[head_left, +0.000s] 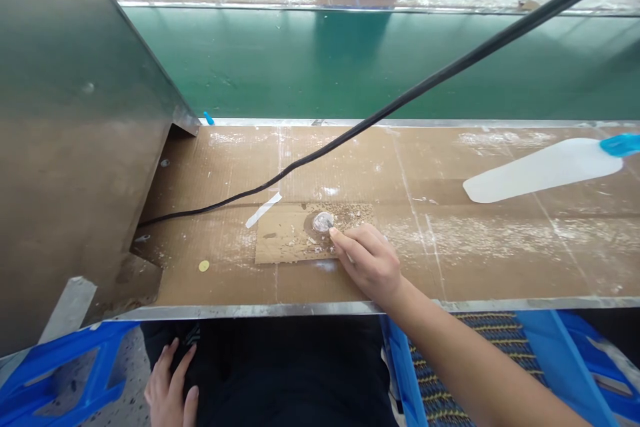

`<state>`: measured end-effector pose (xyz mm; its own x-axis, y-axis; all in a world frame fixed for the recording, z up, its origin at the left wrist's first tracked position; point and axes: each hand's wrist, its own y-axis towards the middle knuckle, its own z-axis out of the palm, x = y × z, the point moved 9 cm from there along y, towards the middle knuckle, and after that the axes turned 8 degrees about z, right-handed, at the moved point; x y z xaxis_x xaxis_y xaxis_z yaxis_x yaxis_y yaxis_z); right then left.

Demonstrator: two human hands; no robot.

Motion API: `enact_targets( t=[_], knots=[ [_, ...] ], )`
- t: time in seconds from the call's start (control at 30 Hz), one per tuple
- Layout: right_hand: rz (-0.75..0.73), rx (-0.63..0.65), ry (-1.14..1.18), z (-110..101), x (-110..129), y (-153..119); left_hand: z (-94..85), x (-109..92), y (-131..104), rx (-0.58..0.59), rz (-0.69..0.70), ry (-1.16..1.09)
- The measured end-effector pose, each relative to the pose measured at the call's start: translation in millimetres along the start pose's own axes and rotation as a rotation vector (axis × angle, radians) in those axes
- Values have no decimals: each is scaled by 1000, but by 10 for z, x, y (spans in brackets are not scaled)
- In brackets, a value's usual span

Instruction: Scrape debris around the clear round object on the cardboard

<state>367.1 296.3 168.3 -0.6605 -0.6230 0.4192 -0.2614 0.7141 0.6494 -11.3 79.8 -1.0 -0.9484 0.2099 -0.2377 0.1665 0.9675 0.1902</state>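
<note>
My right hand (pixel 367 259) reaches over the cardboard-covered bench (pixel 500 260). Its fingertips touch a small round clear piece (pixel 323 221) that lies on a loose cardboard patch (pixel 285 240) strewn with crumbs and shavings. The fingers are curled close together beside the piece, not closed around it. My left hand (pixel 169 387) rests flat on my dark lap below the bench edge, fingers apart, holding nothing.
A black cable (pixel 425 83) runs diagonally from top right down to the left under a metal housing (pixel 75 147). A white fan-shaped blade (pixel 540 170) with a blue end lies at right. A green conveyor belt (pixel 380 60) runs behind. Blue crates (pixel 560 360) stand below.
</note>
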Motion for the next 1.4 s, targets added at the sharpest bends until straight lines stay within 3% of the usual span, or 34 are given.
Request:
enact_targets(
  t=[0.13, 0.4, 0.87, 1.17, 1.4],
  knots=[
    [-15, -11, 6, -21, 12, 0, -16, -14, 15, -4, 20, 16],
    [60, -20, -2, -9, -64, -3, -54, -53, 70, -8, -126, -86],
    [212, 7, 74, 8, -185, 32, -28, -26, 52, -8, -77, -63],
    [143, -9, 92, 31, -154, 36, -40, -43, 63, -17, -91, -90],
    [119, -90, 74, -85, -97, 60, -23, -30, 51, -22, 4, -15]
  ],
)
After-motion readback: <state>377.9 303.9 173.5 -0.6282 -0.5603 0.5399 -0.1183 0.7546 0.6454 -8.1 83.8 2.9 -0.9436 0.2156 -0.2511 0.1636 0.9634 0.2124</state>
